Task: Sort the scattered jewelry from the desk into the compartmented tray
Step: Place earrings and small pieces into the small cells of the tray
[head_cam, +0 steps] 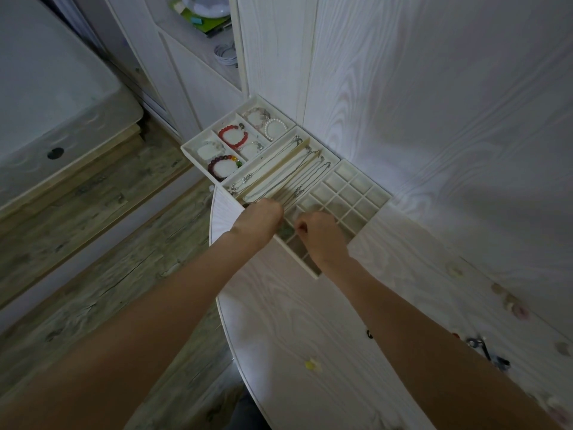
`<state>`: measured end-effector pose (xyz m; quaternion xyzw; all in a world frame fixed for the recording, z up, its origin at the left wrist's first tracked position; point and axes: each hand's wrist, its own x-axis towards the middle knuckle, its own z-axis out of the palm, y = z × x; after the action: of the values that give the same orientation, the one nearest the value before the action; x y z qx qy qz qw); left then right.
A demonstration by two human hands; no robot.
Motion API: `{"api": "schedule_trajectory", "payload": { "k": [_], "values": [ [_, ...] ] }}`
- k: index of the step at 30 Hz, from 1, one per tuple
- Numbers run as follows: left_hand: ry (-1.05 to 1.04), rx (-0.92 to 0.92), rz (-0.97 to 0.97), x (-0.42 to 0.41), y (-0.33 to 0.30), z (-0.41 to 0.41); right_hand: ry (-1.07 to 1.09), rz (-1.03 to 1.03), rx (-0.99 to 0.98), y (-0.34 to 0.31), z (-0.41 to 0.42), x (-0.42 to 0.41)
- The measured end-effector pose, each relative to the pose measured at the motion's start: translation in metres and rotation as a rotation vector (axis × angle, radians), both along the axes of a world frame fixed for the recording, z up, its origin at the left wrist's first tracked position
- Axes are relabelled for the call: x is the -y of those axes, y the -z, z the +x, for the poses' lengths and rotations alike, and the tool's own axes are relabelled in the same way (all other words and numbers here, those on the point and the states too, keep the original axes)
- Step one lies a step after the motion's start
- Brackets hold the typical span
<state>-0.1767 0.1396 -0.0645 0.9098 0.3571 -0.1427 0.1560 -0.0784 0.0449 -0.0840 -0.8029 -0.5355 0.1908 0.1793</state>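
white trays [376, 209]: three; bracelets [233, 137]: perhaps six.

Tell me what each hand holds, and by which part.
Cannot be told: left hand and right hand are curled over the white grid tray, hiding their fingertips.

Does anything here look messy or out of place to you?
Yes. The bracelet tray sticks out past the desk's edge, over the floor. Small pieces lie loose on the desk: a yellow bit near the front and a dark tangle on the right. Nothing looks broken.
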Motion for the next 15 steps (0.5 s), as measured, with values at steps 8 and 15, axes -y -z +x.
{"api": "schedule_trajectory", "payload": {
  "k": [8,15],
  "values": [
    [-0.14,0.004,-0.015,0.0053,-0.0022,0.0085,0.025,-0.061,-0.004,-0.0053,-0.0022,-0.0043],
    [-0.295,0.095,-0.136,0.0033,0.0031,0.0023,0.016,-0.084,-0.026,-0.0058,-0.0048,-0.0078]
  ]
}}
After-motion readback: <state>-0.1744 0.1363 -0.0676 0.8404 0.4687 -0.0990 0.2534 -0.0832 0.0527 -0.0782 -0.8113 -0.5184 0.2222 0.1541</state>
